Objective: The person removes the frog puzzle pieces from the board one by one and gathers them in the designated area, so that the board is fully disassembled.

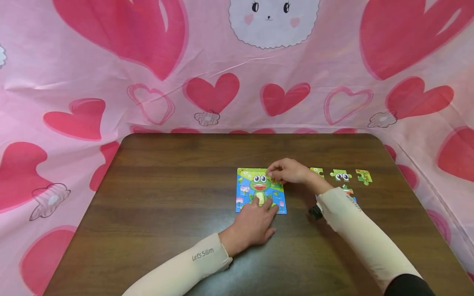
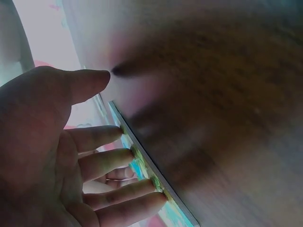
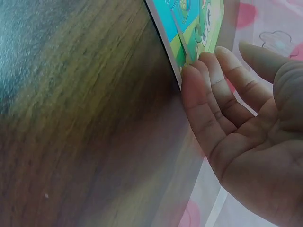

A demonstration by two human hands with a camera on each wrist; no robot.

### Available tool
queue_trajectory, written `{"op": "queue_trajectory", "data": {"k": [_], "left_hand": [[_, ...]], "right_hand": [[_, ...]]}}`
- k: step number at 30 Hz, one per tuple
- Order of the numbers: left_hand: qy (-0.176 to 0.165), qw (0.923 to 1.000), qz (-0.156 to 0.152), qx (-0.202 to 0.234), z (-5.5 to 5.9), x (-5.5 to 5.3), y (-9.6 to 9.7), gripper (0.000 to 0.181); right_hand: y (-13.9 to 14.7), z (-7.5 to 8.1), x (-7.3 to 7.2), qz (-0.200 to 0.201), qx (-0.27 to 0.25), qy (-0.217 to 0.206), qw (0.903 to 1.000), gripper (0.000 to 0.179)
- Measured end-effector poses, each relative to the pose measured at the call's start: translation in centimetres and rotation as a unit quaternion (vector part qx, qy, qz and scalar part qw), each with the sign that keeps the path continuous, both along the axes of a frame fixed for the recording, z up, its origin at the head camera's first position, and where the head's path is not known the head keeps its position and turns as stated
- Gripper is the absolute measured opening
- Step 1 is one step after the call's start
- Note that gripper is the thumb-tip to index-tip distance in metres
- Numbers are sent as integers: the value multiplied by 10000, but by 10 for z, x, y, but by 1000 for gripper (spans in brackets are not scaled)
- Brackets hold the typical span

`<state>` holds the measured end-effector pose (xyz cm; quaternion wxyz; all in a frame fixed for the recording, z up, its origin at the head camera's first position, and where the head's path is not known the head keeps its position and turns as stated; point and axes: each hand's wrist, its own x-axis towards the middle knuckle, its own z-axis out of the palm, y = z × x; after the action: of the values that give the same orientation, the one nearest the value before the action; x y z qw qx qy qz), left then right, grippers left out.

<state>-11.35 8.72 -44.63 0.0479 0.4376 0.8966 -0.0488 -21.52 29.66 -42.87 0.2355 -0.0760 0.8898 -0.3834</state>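
While the flat, square board with a bright green frog picture (image 1: 261, 186) lies on the brown, wood-patterned surface (image 1: 166, 197) in front of me, my left hand (image 1: 255, 223) rests spread fingertips on its near part, with the thumb sticking out to the side. My right hand (image 1: 289, 171) touches the board near its far right corner. Its fingers bend a little and sit close together, with the thumb apart, clamped on nothing. I think the board is light and stiff, and its smooth top may be slippery. The side edges look best to hold. The small, knobbly puzzle piece with two big eyes (image 1: 341, 176) lies off to the right. I would pinch its wide middle, because its thin knobs might bend.
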Motion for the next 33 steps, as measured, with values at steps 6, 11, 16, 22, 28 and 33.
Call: {"op": "queue_trajectory", "data": {"k": [6, 11, 16, 22, 28, 33], "left_hand": [[178, 9998, -44, 32, -1, 0, 1, 63], [103, 9999, -12, 4, 0, 0, 1, 63], [36, 10000, -27, 76, 0, -1, 2, 62], [80, 9998, -17, 197, 0, -1, 2, 60], [62, 9998, -23, 174, 1, -2, 3, 60], [1, 9999, 4, 143, 1, -3, 4, 60]], "right_hand": [[-4, 2, 3, -36, 64, -57, 10000, 25], [-6, 0, 3, -66, 102, -113, 9999, 23], [-6, -1, 5, 59, 214, -92, 9997, 20], [-7, 0, 6, 460, 333, 3, 9984, 20], [-6, 0, 8, 591, 294, -64, 9978, 17], [-5, 1, 11, 594, 87, -282, 9978, 17]]}}
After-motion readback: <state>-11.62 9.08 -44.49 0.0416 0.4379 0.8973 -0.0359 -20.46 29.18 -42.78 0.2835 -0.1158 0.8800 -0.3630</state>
